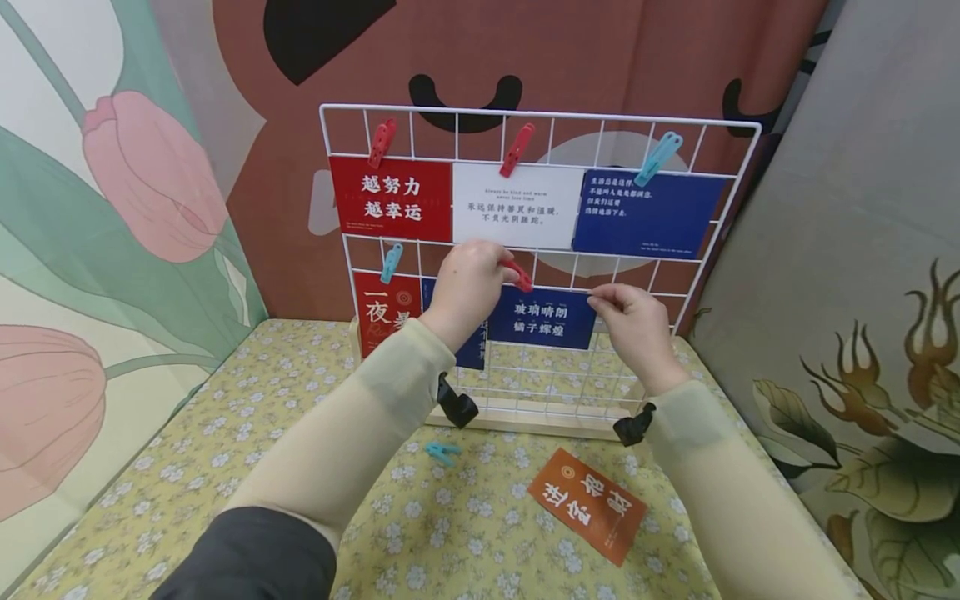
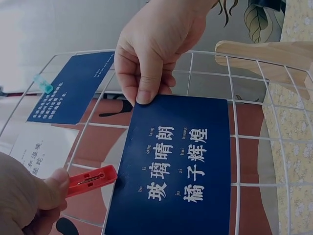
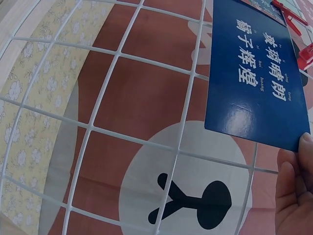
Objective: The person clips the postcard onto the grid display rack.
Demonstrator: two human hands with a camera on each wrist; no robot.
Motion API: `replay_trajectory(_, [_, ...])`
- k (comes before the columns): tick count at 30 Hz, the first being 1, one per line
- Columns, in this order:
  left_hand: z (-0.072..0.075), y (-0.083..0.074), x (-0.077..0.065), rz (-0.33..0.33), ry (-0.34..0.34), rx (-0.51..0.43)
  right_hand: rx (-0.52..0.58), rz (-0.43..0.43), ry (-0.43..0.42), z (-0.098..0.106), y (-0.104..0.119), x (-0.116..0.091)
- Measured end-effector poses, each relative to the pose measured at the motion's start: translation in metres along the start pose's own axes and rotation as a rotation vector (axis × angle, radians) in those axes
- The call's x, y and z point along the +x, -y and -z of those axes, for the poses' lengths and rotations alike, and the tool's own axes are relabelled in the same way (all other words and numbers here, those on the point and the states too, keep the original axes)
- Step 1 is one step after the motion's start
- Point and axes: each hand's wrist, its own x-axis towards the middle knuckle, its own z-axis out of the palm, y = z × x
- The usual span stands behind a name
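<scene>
My left hand (image 1: pixel 467 287) pinches a red clothespin (image 2: pixel 93 181) between thumb and fingers. Its tip is at the upper edge of a dark blue card (image 1: pixel 543 318) with white characters; whether it grips the edge I cannot tell. At that card's upper right corner, thumb and fingers of my right hand (image 1: pixel 636 327) pinch it against the white wire grid (image 1: pixel 510 408). In the right wrist view the right hand (image 3: pixel 296 188) shows only partly, at the card's corner. Left of the card, a red card (image 1: pixel 375 312) and another blue card (image 1: pixel 471 354) are partly covered by my left hand and forearm.
A red card (image 1: pixel 393 200), a white card (image 1: pixel 517 204) and a blue card (image 1: pixel 648 217) hang along the grid's top, each under a clothespin. On the flowered tablecloth (image 1: pixel 247 433) lie a teal clothespin (image 1: pixel 442 452) and an orange card (image 1: pixel 588 506). A wooden base (image 1: pixel 540 421) supports the grid.
</scene>
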Motion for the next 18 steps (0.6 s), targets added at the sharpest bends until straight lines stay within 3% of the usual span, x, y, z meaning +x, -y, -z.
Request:
replay_trajectory(9, [0.001, -0.002, 0.004, 0.022, -0.015, 0.013, -0.014, 0.009, -0.026, -0.001, 0.000, 0.001])
replay_trajectory(18, [-0.010, -0.002, 0.006, 0.008, -0.005, 0.029, -0.018, 0.024, -0.027, -0.001, -0.001, 0.001])
